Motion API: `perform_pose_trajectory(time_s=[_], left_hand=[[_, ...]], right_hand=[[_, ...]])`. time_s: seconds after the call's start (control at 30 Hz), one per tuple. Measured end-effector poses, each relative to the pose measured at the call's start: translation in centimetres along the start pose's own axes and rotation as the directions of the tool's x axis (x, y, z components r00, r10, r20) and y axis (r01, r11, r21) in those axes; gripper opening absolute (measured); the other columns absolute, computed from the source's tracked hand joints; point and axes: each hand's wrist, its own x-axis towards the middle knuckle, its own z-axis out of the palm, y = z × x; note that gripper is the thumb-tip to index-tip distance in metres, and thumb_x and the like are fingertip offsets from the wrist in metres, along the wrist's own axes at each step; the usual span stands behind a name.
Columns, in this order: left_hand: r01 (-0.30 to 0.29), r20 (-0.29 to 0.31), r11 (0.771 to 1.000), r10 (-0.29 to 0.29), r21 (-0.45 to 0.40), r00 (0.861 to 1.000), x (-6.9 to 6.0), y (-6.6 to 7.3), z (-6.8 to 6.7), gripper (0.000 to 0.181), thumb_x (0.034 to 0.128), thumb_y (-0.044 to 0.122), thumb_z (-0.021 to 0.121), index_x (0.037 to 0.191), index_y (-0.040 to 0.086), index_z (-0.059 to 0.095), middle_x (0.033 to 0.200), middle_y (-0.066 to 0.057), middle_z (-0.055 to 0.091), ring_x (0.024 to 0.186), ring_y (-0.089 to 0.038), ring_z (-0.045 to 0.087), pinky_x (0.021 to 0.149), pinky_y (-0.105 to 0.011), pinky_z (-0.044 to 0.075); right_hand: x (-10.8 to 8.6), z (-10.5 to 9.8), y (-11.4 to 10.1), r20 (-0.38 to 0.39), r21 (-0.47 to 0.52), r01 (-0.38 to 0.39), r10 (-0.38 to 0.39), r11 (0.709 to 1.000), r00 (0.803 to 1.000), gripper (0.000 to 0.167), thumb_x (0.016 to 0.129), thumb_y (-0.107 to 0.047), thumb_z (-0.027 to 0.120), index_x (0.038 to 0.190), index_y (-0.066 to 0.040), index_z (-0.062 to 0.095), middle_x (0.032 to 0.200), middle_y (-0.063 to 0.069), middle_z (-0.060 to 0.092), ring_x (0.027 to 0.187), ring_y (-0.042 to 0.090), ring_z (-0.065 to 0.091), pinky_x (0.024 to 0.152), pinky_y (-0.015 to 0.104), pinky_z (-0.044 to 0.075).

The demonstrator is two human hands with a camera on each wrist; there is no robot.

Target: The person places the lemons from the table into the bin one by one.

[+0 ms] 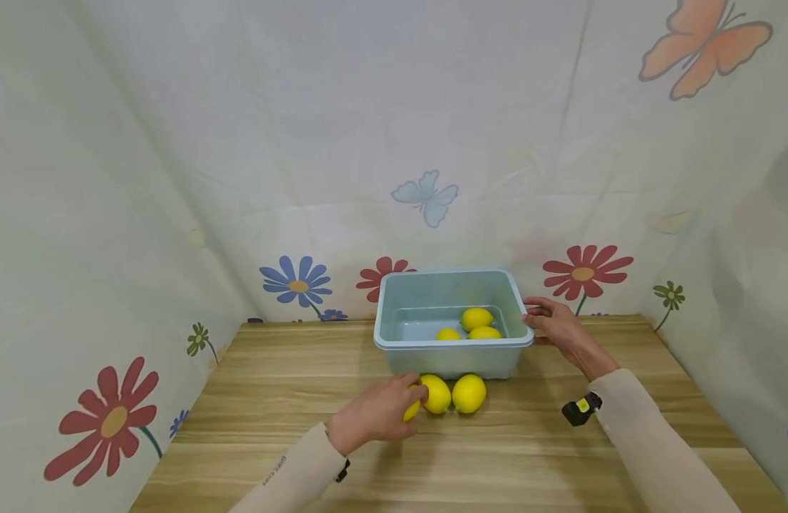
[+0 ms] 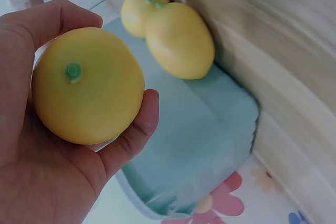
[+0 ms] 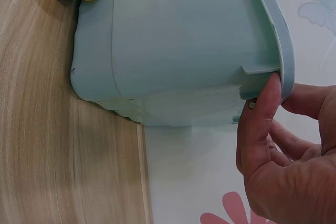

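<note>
Left hand (image 1: 376, 413) curled round lemon (image 2: 86, 87); right hand (image 1: 558, 330), raised off table (image 1: 291, 370), pinches bin rim (image 3: 286, 51).

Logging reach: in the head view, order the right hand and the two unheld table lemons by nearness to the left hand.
1. Left table lemon, beside the left hand.
2. Right table lemon, further right.
3. Right hand, at the bin's rim.

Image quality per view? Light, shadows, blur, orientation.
Head: soft, diffuse light, faint shadows on the tabletop below the front lemons. Left wrist: held lemon fairly clear, tabletop grain smeared. Right wrist: scene turned sideways, bin edges fairly crisp, soft shading beneath.
</note>
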Motion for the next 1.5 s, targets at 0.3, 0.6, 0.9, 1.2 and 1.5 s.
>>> perform_pose_trajectory(time_s=[0.3,0.6,0.9,1.2,1.5], left_hand=[[0.024,-0.007,0.999,-0.024,-0.026,1.000,0.0,0.3,-1.9,0.037,0.0854,0.029,0.072,0.120,0.019,0.064,0.118,0.000,0.058,0.095,-0.014,0.054,0.084,-0.028,0.055],[0.020,-0.063,1.000,-0.019,0.017,0.998,0.4,0.0,-3.5,0.032,0.0862,0.028,0.069,0.116,0.018,0.064,0.114,0.002,0.057,0.095,-0.013,0.054,0.083,-0.024,0.054],[0.017,-0.112,0.999,-0.013,0.033,0.994,0.8,-0.5,-5.6,0.029,0.0875,0.030,0.069,0.113,0.018,0.064,0.112,0.001,0.057,0.097,-0.016,0.055,0.085,-0.027,0.055],[0.030,-0.116,1.000,-0.030,-0.009,0.993,1.6,-1.2,-7.1,0.029,0.0865,0.025,0.067,0.114,0.017,0.063,0.113,0.001,0.056,0.098,-0.015,0.055,0.088,-0.029,0.055],[0.063,-0.122,0.998,-0.065,-0.019,0.990,2.8,-2.3,-9.0,0.030,0.0846,0.021,0.068,0.114,0.015,0.063,0.113,-0.002,0.058,0.096,-0.018,0.055,0.081,-0.029,0.054]], right_hand=[[0.0,0.0,0.1,-0.003,-0.006,0.001,-0.001,1.000,1.000,0.058,0.101,-0.023,0.054,0.153,-0.011,0.032,0.142,0.021,0.044,0.116,0.033,0.054,0.089,0.040,0.058],[-0.1,0.1,0.2,0.001,-0.001,0.014,-0.014,1.000,1.000,0.058,0.101,-0.022,0.054,0.153,-0.011,0.032,0.144,0.022,0.043,0.119,0.037,0.053,0.088,0.040,0.058],[0.0,0.1,0.4,-0.009,0.003,0.029,-0.029,1.000,1.000,0.057,0.101,-0.021,0.054,0.152,-0.010,0.033,0.141,0.023,0.046,0.117,0.038,0.054,0.085,0.036,0.059],[0.0,0.1,0.4,-0.019,-0.001,0.029,-0.029,1.000,0.999,0.057,0.100,-0.022,0.054,0.152,-0.011,0.034,0.140,0.022,0.046,0.115,0.037,0.055,0.086,0.038,0.059],[-0.1,0.1,0.3,-0.018,0.003,0.022,-0.022,1.000,1.000,0.057,0.100,-0.021,0.054,0.152,-0.012,0.034,0.141,0.022,0.046,0.119,0.039,0.054,0.085,0.036,0.059]])
